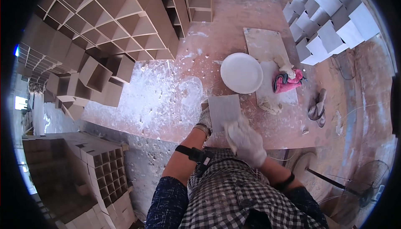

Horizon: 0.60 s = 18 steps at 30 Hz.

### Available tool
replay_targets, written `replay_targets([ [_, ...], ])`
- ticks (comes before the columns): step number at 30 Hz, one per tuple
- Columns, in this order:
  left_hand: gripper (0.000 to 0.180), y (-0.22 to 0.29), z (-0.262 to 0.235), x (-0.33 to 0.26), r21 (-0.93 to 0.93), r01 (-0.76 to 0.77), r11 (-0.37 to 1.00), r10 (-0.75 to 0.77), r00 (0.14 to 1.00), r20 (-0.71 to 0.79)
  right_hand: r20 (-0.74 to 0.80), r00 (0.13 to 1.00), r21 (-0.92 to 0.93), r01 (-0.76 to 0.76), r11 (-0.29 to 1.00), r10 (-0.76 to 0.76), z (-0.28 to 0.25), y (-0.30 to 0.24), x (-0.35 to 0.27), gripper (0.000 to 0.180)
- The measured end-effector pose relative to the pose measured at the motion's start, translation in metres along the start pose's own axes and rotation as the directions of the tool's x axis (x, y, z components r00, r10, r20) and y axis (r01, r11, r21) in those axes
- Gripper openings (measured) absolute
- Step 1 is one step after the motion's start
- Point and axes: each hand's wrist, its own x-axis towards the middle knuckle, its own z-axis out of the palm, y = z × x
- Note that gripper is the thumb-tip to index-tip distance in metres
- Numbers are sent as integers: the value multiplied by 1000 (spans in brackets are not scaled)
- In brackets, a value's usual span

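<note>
Just in front of my body, a small box [224, 108] with a pale grey, square face is held up over the table's near edge. My left hand [204, 119], in a speckled glove, is closed round the box's left side. At the box's lower right corner is my right hand [247, 142], in a whitish, dusty glove. Its fingers are curled and a little blurred; a beige edge shows at them, but what they hold cannot be made out. Beyond the box, a white round basin [241, 73] rests on the table, partly over a pale board [267, 45].
Open brown boxes [112, 18] are stacked at the far left, and white-coated boxes [326, 20] at the far right. A pink cloth [288, 82] lies on the board, a grey rag [317, 108] right of it. Divided boxes [109, 172] stand lower left, a fan [371, 187] lower right.
</note>
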Motion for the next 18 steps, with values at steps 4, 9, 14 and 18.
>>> replay_targets([
  [4,25,25,42,-13,-179,138,974,-149,987,-55,231,965,145,-159,977,123,-24,2,-25,21],
  [9,38,12,42,10,514,-342,787,318,938,137,-199,966,-134,143,980,-168,-33,33,76,48],
  [14,33,12,30,8,562,-320,762,303,944,127,-116,992,4,41,999,-40,4,-11,28,48],
  [18,38,-4,-8,11,532,-163,831,92,983,157,290,956,123,0,992,-36,-23,-22,-36,39],
])
